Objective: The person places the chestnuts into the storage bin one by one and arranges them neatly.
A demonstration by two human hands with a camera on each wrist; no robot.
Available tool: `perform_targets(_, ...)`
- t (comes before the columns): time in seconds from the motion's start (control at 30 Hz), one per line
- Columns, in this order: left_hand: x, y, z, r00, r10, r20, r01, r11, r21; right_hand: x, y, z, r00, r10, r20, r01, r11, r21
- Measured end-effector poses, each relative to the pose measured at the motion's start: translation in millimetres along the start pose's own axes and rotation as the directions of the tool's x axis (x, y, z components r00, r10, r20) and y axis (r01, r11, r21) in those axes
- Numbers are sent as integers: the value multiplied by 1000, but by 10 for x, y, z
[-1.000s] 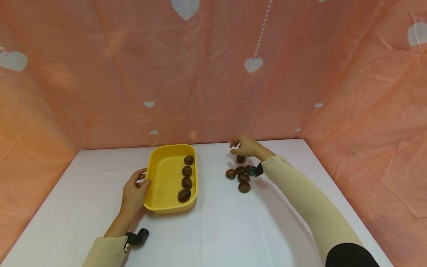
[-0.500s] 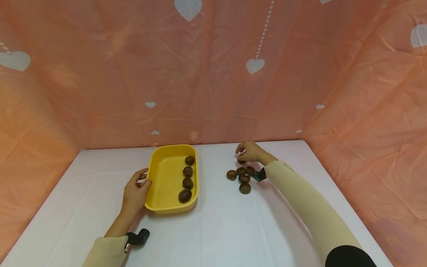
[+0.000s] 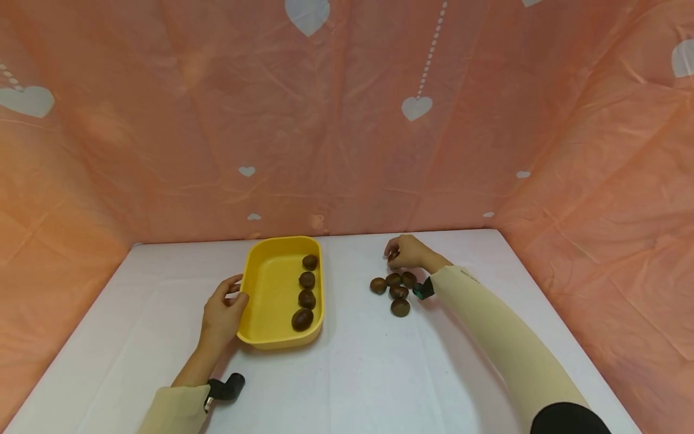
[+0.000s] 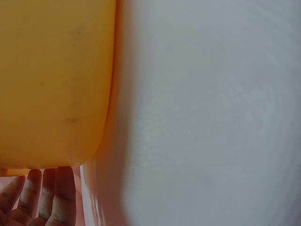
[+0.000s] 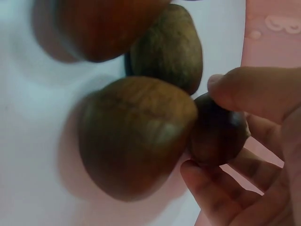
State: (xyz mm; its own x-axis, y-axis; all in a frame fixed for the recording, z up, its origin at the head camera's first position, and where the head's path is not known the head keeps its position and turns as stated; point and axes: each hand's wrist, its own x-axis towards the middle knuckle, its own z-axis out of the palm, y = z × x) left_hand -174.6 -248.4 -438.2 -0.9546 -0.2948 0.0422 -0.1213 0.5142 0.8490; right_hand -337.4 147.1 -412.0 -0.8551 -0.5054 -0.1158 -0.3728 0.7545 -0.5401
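Observation:
A yellow tray (image 3: 265,304) bears several brown chestnuts in a row along its right side, the nearest chestnut (image 3: 302,319) being the largest. At its left rim my left hand (image 3: 218,316) holds the tray, the thumb at the edge. In the left wrist view several fingers (image 4: 65,193) touch the tray. To the right of the tray, my right hand (image 3: 408,251) pinches a chestnut (image 5: 217,132) between thumb and fingers, beside other chestnuts in the right wrist view. Closer to me than that hand lies a loose cluster of chestnuts (image 3: 398,292).
A white cloth (image 3: 368,380) covers the table. Peach curtains (image 3: 347,138) with white hearts stand behind it and at both sides. Dark wrist cameras, such as the left camera (image 3: 228,387), sit at the cuffs.
My right hand has come down to the farthest loose chestnut, and its fingers have closed on it. The left hand stays at the tray's rim. The head view has shifted slightly.

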Motion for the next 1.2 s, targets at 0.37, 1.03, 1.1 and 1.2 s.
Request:
perform_targets(0.37,-5,6,21,1000,-9,13,9,1000,-9,-31,29,7,1000,15,-27,-15,1000,1)
perform_targets(1.03,-5,3,11,1000,5,-9,-5,1000,0,-45,-188,-50,993,-80,-82,84,995,46)
perform_targets(1.1,-7,2,11,1000,0,-8,0,1000,2,-51,-222,-48,992,-95,-82,100,994,53)
perform_targets(1.2,-5,2,6,1000,-4,-10,4,1000,5,-69,-283,-44,986,-139,-89,146,987,66)
